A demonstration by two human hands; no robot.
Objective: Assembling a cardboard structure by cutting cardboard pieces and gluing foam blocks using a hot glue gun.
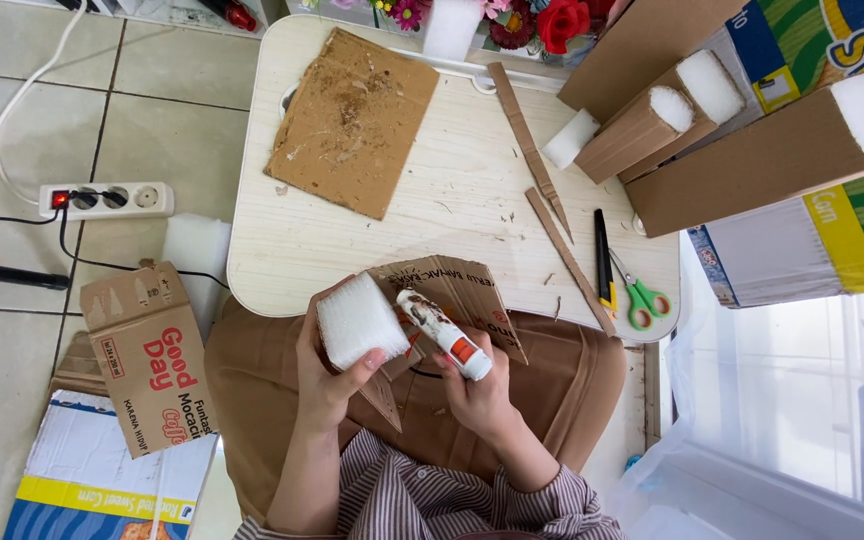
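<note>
White foam, a squarish block (357, 320), is gripped in the left hand (337, 385), whose fingers are curled closed around it, the thumb pressed along its lower edge, with a cardboard piece (457, 300) held against the block's right side. A glue gun (444, 336), white with a red patch, is clasped in the closed right hand (477, 395), its tip pointed up and to the left, toward the seam where foam and cardboard meet. Both hands are held above a brown-clad lap, just in front of the near edge of a pale wooden table (452, 190). On the table, a flat cardboard sheet (355, 120) smeared with dried glue is laid at the left, two narrow cardboard strips (542, 170) in the middle, and a black and yellow utility knife (603, 262) beside green-handled scissors (640, 295) at the right. Further right, foam-filled cardboard boxes (752, 165) are stacked. On the tiled floor at the left, a white power strip (107, 200) is seen.
</note>
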